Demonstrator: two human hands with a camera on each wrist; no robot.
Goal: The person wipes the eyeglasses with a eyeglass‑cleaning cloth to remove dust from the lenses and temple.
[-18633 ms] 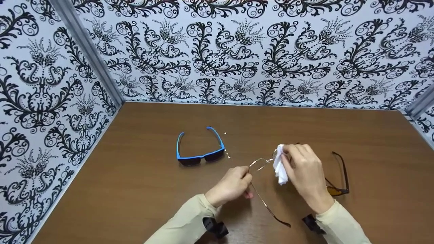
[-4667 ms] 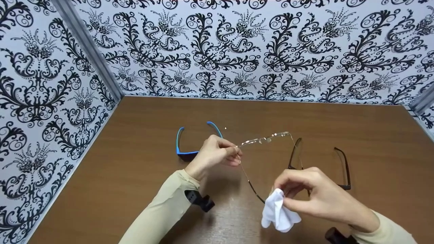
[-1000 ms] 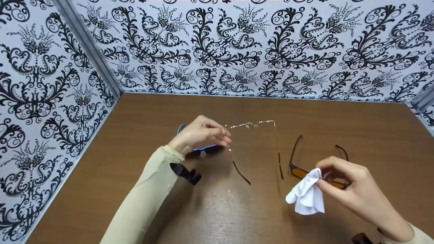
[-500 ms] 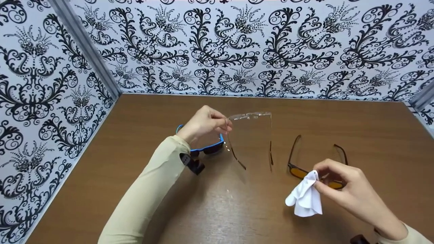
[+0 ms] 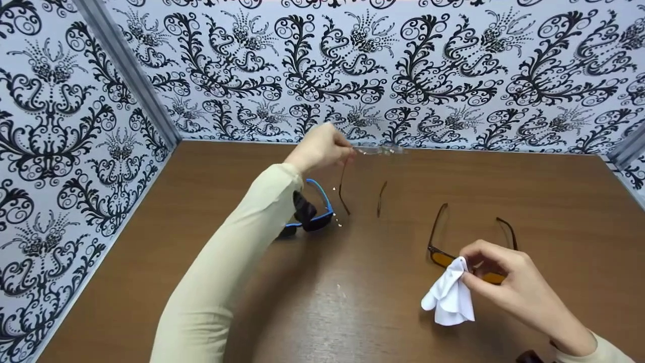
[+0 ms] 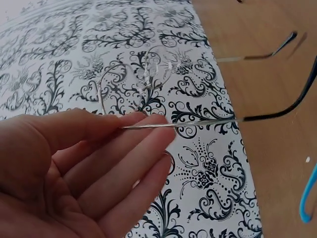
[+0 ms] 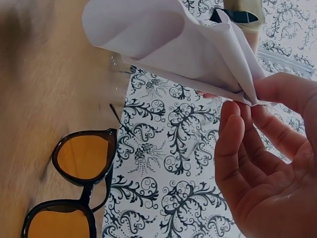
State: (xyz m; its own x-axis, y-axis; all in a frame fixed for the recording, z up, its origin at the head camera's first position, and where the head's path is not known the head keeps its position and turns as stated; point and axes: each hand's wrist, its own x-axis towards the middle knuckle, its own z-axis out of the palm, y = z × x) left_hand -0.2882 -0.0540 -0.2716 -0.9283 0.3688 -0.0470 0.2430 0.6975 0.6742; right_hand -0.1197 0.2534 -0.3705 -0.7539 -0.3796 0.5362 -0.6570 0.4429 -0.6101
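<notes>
My left hand point(image 5: 325, 146) is stretched toward the back of the table. Between thumb and fingers it pinches one temple of thin metal-framed eyeglasses point(image 5: 375, 150), whose clear lenses face the back wall and whose dark temple tips point toward me. In the left wrist view the eyeglasses point(image 6: 178, 124) show the thumb pressing that arm against the fingers. My right hand point(image 5: 509, 282), at the lower right, pinches a white cloth point(image 5: 450, 297) that hangs in folds. The cloth point(image 7: 198, 54) spreads from the thumb and fingertips in the right wrist view.
Blue-framed sunglasses point(image 5: 317, 222) lie under my left forearm, partly hidden. Black glasses with orange lenses point(image 5: 442, 258) lie behind my right hand. Small white specks point(image 5: 339, 225) dot the brown table point(image 5: 373, 292). A patterned wall point(image 5: 352, 65) rises at the back.
My left hand has carried the eyeglasses away from me toward the back edge, uncovering more of the blue sunglasses. My right hand with the cloth has shifted slightly left.
</notes>
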